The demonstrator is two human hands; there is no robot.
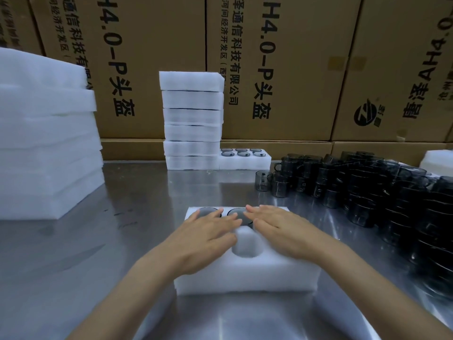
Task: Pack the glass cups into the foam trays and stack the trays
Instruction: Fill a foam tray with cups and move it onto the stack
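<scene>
A white foam tray lies on the steel table right in front of me. Dark glass cups sit in its far holes, and one near hole shows empty. My left hand lies flat on the tray's left side, fingers straight over the cups. My right hand lies flat on the right side, fingertips reaching the far cups. Both hide the other holes. A tall stack of filled trays stands at the back, with a single filled tray beside it.
Many loose smoky glass cups are piled at the right of the table. A pile of foam sheets stands at the left. Cardboard boxes form a wall behind. More foam shows at the far right.
</scene>
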